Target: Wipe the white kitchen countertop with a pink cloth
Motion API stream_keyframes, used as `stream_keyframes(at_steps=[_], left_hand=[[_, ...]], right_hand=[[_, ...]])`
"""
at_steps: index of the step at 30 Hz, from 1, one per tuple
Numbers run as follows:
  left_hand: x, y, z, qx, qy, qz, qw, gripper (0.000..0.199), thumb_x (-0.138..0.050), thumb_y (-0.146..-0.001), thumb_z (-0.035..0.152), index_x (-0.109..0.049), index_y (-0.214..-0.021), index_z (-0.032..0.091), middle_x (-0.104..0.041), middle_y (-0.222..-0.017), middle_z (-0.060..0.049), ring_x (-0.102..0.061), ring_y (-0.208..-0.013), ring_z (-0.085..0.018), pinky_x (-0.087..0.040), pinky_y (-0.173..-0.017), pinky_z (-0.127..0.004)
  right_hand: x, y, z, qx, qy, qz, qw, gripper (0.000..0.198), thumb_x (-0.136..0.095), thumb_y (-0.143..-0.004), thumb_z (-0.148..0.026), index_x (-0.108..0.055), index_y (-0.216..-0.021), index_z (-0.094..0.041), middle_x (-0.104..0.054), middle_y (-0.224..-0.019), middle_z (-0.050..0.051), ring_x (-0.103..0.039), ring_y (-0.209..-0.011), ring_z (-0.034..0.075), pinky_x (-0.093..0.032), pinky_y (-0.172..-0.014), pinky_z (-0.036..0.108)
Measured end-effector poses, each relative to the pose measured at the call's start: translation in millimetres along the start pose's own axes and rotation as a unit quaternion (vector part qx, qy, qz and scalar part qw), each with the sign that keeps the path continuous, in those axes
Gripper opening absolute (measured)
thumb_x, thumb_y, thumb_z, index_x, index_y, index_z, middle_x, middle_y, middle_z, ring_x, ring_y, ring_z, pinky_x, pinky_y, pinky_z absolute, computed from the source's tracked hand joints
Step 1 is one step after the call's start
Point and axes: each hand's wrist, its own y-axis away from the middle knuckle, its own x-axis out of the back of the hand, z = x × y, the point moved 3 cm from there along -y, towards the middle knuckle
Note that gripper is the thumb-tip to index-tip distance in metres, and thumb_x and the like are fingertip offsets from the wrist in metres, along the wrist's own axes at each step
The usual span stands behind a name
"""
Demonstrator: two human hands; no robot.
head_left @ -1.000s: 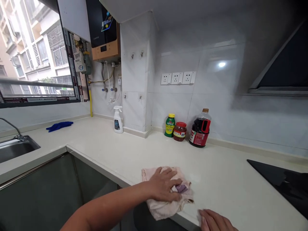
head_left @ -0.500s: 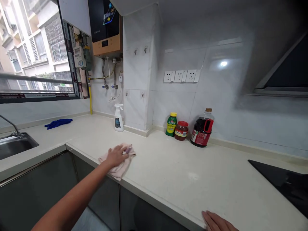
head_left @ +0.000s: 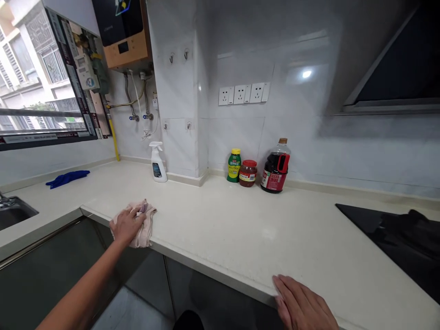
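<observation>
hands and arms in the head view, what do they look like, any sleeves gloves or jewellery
Both are bare. The left hand has no glove, and its forearm runs bare down to the frame's lower edge, with no sleeve, watch or bracelet in view. The right hand is also ungloved, with no ring visible on the fingers that show; its wrist and arm are cut off by the frame, so any sleeve there cannot be seen.

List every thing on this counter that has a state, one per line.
Pink cloth: crumpled, under the left hand at the counter edge.
Right hand: flat on the counter, holding nothing.
Spray bottle: upright.
Green bottle: upright, capped.
Jar: lid on.
Dark bottle: upright, capped.
Blue cloth: lying loose.
</observation>
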Motion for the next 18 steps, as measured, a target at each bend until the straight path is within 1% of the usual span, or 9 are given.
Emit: stream_keyframes(at_steps=[2, 4, 7, 10, 12, 14, 16, 18], left_hand=[[-7, 19, 16, 0.0, -0.002, 0.019, 1.0, 0.048, -0.045, -0.093, 0.045, -0.065, -0.133, 0.029, -0.055, -0.148, -0.009, -0.044, -0.138, -0.035, -0.026, -0.113, -0.058], [-13, 41, 36, -0.022, 0.002, 0.05, 0.999, 0.043, -0.046, -0.093, 0.041, -0.067, -0.129, 0.03, -0.058, -0.145, -0.007, -0.047, -0.136, -0.031, -0.026, -0.113, -0.054], [-21, 77, 73, -0.087, 0.026, 0.111, 0.99, 0.037, -0.051, -0.091, 0.036, -0.072, -0.12, 0.028, -0.066, -0.135, -0.008, -0.054, -0.129, -0.028, -0.028, -0.109, -0.05], [-23, 111, 114, -0.165, 0.056, 0.137, 0.975, 0.034, -0.053, -0.09, 0.034, -0.073, -0.117, 0.028, -0.07, -0.126, -0.009, -0.058, -0.121, -0.029, -0.032, -0.102, -0.048], [-21, 135, 141, -0.214, 0.082, 0.135, 0.964, 0.033, -0.054, -0.09, 0.034, -0.073, -0.117, 0.028, -0.071, -0.122, -0.009, -0.059, -0.118, -0.029, -0.034, -0.098, -0.047], [-21, 160, 167, -0.255, 0.115, 0.118, 0.953, 0.033, -0.054, -0.091, 0.037, -0.072, -0.118, 0.029, -0.069, -0.123, -0.009, -0.058, -0.117, -0.029, -0.034, -0.096, -0.047], [-23, 184, 191, -0.289, 0.149, 0.09, 0.941, 0.036, -0.055, -0.091, 0.043, -0.069, -0.122, 0.031, -0.067, -0.127, -0.008, -0.056, -0.12, -0.031, -0.034, -0.097, -0.05], [-29, 206, 215, -0.321, 0.172, 0.056, 0.93, 0.044, -0.057, -0.09, 0.052, -0.065, -0.129, 0.033, -0.063, -0.134, -0.008, -0.053, -0.122, -0.033, -0.032, -0.1, -0.054]], right_hand=[[0, 0, -2, -0.02, -0.004, 0.004, 1.0, 0.025, -0.053, -0.101, -0.024, -0.065, -0.12, -0.014, -0.072, -0.112, 0.007, -0.064, -0.1, 0.021, -0.043, -0.085, 0.034], [-1, 0, -4, -0.046, -0.011, 0.006, 0.999, 0.023, -0.053, -0.101, -0.024, -0.065, -0.12, -0.015, -0.072, -0.112, 0.007, -0.064, -0.101, 0.021, -0.043, -0.086, 0.034], [-1, 1, -8, -0.083, -0.028, 0.009, 0.996, 0.023, -0.051, -0.102, -0.024, -0.064, -0.119, -0.015, -0.071, -0.11, 0.007, -0.064, -0.101, 0.022, -0.044, -0.085, 0.035], [-1, 2, -10, -0.109, -0.054, 0.008, 0.993, 0.022, -0.049, -0.103, -0.025, -0.064, -0.116, -0.017, -0.071, -0.109, 0.006, -0.063, -0.101, 0.022, -0.043, -0.083, 0.036], [0, 1, -9, -0.136, -0.084, 0.0, 0.987, 0.021, -0.047, -0.103, -0.026, -0.064, -0.113, -0.02, -0.07, -0.106, 0.005, -0.063, -0.099, 0.022, -0.043, -0.08, 0.035], [1, -2, -8, -0.173, -0.13, -0.008, 0.976, 0.022, -0.044, -0.104, -0.028, -0.064, -0.11, -0.022, -0.069, -0.103, 0.004, -0.062, -0.095, 0.021, -0.043, -0.078, 0.035], [6, -11, -9, -0.208, -0.193, -0.002, 0.959, 0.022, -0.043, -0.104, -0.029, -0.063, -0.108, -0.024, -0.067, -0.1, 0.004, -0.061, -0.093, 0.02, -0.045, -0.077, 0.035], [12, -26, -15, -0.225, -0.261, 0.015, 0.939, 0.021, -0.042, -0.104, -0.028, -0.062, -0.109, -0.024, -0.064, -0.102, 0.005, -0.06, -0.096, 0.02, -0.048, -0.078, 0.033]])
